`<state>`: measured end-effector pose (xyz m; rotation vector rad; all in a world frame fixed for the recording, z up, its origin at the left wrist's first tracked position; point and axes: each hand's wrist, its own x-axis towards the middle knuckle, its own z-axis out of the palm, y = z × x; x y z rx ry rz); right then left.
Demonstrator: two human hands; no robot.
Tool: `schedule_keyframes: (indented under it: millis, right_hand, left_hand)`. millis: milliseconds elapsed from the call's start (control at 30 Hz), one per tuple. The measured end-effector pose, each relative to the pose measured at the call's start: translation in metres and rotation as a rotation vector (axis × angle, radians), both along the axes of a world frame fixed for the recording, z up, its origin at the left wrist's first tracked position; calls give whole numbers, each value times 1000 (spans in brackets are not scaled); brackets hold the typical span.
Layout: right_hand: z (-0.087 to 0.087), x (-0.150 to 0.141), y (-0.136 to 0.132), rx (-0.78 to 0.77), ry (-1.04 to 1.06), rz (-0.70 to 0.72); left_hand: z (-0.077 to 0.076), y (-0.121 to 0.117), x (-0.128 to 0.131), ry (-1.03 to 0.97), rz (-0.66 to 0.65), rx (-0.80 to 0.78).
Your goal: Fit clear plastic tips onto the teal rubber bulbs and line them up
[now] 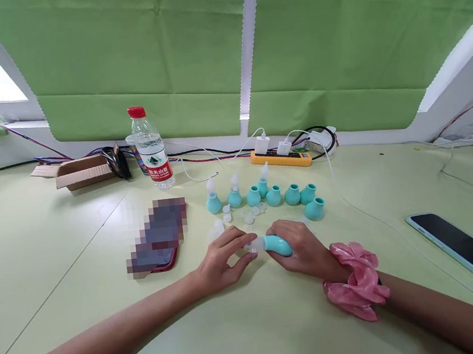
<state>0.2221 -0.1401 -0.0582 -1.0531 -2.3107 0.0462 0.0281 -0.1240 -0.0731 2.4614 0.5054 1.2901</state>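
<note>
My right hand (296, 244) is wrapped round a turquoise squeeze bulb (278, 245) lying on its side, its neck pointing left. A clear plastic nozzle piece (257, 244) sits at that neck, and the thumb and fingers of my left hand (230, 256) pinch its outer end. Beyond my hands stand several turquoise bulbs with open necks, one of them a bulb (292, 195) in the row's right half. Three others carry clear tips, among them the bulb at the left end (213, 203). Small translucent caps (227, 214) and loose clear parts (217, 231) lie between my hands and the row.
A red-capped water bottle (153, 154) stands back left beside a cup and an open cardboard box (86, 171). A yellow power strip (281, 158) with chargers lies along the wall. Phones rest at left (158, 236) and right (464, 251); a white cable (362, 211) crosses the table.
</note>
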Motion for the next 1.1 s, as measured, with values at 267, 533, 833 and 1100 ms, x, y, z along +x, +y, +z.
schedule_keyframes:
  millis: [267, 533, 833, 1100]
  right_hand:
    - [20, 0, 0, -663, 116, 13]
    - [27, 3, -6, -1202, 261, -20]
    - [28, 1, -5, -1495, 372, 205]
    - [6, -11, -12, -1162, 591, 143]
  left_hand:
    - [0, -5, 2, 55, -58, 98]
    - [13, -13, -1, 192, -15, 456]
    - [16, -6, -7, 258, -129, 636]
    - [34, 24, -25, 394, 83, 489]
